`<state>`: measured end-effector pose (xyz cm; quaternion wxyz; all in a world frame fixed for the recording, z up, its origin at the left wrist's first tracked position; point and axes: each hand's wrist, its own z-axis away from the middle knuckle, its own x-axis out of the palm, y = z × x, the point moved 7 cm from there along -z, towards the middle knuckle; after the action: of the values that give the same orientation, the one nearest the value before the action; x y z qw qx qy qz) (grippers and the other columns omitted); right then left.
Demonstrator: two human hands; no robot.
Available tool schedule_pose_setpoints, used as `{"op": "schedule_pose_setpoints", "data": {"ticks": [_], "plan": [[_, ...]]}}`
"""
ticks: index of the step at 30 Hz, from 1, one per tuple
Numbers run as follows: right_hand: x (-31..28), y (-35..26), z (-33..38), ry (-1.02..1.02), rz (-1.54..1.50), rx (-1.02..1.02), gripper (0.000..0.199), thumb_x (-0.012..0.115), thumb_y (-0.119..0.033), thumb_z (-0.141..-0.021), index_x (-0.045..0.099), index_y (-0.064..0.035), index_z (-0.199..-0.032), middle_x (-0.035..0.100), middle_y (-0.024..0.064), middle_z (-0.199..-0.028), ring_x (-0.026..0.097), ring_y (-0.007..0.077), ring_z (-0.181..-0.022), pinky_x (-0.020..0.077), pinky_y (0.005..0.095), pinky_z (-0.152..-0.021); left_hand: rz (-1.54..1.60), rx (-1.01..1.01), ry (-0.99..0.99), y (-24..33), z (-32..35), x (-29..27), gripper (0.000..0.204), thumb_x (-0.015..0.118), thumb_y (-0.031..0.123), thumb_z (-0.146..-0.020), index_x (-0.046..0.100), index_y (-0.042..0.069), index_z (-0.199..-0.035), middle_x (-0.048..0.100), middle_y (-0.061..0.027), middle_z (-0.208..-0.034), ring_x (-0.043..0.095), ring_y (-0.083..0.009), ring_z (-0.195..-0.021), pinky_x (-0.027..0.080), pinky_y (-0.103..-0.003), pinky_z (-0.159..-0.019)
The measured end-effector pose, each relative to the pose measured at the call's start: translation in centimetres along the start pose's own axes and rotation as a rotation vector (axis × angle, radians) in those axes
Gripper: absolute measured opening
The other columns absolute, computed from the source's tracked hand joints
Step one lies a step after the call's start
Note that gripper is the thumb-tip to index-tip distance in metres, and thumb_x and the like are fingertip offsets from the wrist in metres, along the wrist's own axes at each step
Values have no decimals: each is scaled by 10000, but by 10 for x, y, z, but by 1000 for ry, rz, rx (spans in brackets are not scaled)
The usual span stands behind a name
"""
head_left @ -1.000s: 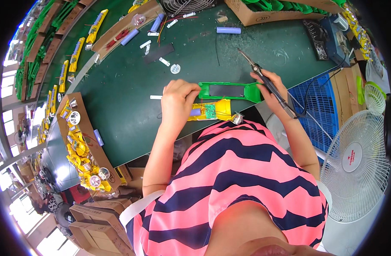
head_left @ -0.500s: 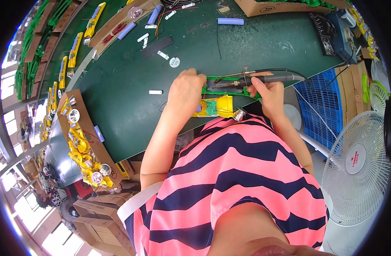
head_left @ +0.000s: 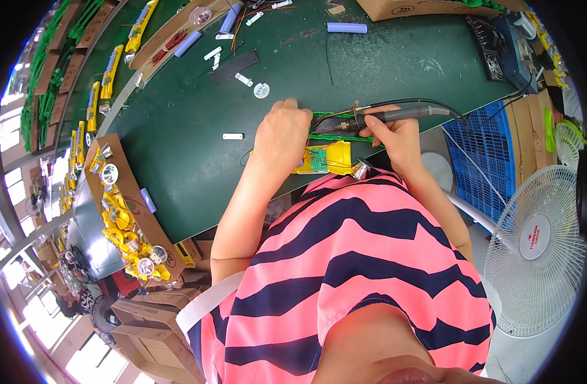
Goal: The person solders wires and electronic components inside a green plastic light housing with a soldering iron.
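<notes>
My right hand (head_left: 396,136) is closed round the dark handle of a soldering iron (head_left: 402,114), which has a thin metal feed tube clamped along it. Its tip points left, over a long green plastic shell (head_left: 335,137) with a dark inside. At the shell's left end my left hand (head_left: 282,132) is closed, knuckles up; its fingertips are hidden behind the hand. Just below the shell lies a yellow flashlight housing (head_left: 338,157) with a green circuit board (head_left: 318,160), thin wires and a silver reflector (head_left: 360,169) at its right end.
On the green table (head_left: 197,185) lie white strips (head_left: 232,136), a round white sticker (head_left: 261,90), a black strip (head_left: 236,67) and a lilac battery cell (head_left: 346,27). A carton of yellow parts (head_left: 124,217) stands left. A white fan (head_left: 533,249) is at right.
The soldering iron and my right hand have shifted slightly left and away from me. My left hand stays nearly in place, at the green shell's end.
</notes>
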<state>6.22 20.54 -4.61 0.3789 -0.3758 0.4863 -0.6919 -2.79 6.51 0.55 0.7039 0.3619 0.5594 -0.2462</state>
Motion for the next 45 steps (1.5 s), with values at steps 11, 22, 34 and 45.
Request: {"op": "schedule_pose_setpoints", "data": {"ticks": [11,22,34,45], "plan": [[-6,-2,11,-27,-52,-58,151,602,-57,-788,569,37,-901,611,89,-768,599,119,-630,422,194,-464,-59,-22,-25,3,6,3,86,582,7,-622,618,24,-698,538,-123,-785,559,-260,-796,496,-319,-658],[-23,-62,43,69,762,-671,209,604,-49,-768,585,-8,-972,575,118,-950,610,243,-787,495,312,-666,0,27,50,4,-5,-11,53,525,12,-664,577,18,-658,511,-160,-722,537,-315,-751,440,-389,-633],[-22,-40,43,-123,684,-674,566,718,-123,-628,450,-78,-1124,540,89,-1088,489,257,-1061,218,506,-1009,-50,4,35,1,7,5,72,569,3,-593,611,26,-647,537,-143,-750,553,-282,-748,484,-336,-632],[-25,-42,38,-72,728,-666,480,708,-92,-629,508,-64,-1064,581,62,-1040,546,217,-995,252,481,-1005,171,113,570,45,36,-73,213,601,77,-682,587,25,-888,523,-101,-961,491,-259,-873,381,-372,-760]]}}
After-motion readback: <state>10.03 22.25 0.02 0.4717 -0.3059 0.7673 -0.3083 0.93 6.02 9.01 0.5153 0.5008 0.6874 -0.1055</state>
